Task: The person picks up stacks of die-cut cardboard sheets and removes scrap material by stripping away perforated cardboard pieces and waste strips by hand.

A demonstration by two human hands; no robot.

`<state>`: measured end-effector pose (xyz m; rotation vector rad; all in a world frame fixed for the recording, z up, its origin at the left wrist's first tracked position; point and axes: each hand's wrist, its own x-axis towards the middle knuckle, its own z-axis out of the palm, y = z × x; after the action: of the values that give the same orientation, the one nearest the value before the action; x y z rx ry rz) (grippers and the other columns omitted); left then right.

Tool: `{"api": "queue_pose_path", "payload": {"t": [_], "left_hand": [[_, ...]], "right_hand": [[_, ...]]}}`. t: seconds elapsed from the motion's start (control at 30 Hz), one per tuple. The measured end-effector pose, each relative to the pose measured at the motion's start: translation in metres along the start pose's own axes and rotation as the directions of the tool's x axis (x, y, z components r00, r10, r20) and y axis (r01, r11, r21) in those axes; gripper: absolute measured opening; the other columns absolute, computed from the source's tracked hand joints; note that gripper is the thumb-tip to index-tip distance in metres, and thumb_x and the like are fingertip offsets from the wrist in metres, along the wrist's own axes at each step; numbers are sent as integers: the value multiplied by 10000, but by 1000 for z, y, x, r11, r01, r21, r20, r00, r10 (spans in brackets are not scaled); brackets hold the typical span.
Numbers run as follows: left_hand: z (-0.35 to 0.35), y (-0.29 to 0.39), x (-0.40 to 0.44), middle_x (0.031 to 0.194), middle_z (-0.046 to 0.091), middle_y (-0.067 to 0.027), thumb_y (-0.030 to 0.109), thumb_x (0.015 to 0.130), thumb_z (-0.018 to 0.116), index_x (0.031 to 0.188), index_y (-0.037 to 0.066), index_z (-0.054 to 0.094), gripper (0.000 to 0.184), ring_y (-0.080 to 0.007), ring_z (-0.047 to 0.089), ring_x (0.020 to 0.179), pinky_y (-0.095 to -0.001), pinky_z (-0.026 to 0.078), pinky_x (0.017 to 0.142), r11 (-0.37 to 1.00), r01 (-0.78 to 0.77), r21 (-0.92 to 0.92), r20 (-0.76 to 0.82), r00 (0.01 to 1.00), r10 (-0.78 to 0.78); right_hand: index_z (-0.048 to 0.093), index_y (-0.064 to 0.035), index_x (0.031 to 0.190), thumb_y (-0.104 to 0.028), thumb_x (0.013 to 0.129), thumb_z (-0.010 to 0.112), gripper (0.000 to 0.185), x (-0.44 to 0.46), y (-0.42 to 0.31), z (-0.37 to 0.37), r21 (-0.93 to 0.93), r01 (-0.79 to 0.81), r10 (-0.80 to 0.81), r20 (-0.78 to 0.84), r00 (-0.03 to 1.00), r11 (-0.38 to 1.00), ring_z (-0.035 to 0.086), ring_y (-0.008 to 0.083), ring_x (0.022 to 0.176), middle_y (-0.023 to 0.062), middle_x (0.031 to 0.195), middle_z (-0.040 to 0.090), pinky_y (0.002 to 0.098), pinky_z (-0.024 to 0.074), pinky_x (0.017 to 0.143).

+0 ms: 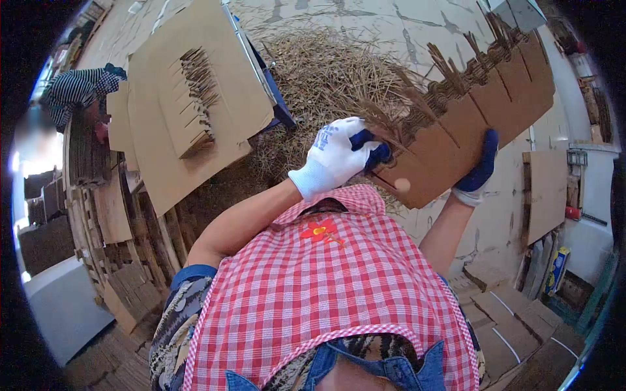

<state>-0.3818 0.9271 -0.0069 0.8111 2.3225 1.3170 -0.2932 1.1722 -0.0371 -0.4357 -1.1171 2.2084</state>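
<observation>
A stack of slotted brown cardboard sheets (466,133) is held up at the right, its upper edge ragged with narrow strips sticking out. My left hand (342,156), in a white glove with dark blue fingertips, is closed at the stack's left end; what its fingers pinch is too hidden to name. My right hand (479,171), gloved the same way, grips the stack's lower right edge. Another slotted cardboard stack (189,120) lies on a large flat cardboard sheet (153,153) at the left.
Loose cardboard strips (326,72) form a heap on the floor ahead. A co-worker in striped clothing (75,91) bends over at the far left. Wooden pallets (88,228) stand at the left; strapped cardboard bundles (515,326) lie at the lower right.
</observation>
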Motion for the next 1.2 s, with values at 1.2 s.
{"api": "queue_pose_path", "payload": {"t": [1.2], "left_hand": [[23,-13,18,853,618,-89,152,763,671,901,10,637,200,-203,588,803,-301,457,729,947,-294,-128,-523,832,187]], "right_hand": [[424,-26,1237,-338,904,456,457,-28,24,28,-109,37,-42,-46,998,993,497,251,1099,120,1223,489,388,404,939]]}}
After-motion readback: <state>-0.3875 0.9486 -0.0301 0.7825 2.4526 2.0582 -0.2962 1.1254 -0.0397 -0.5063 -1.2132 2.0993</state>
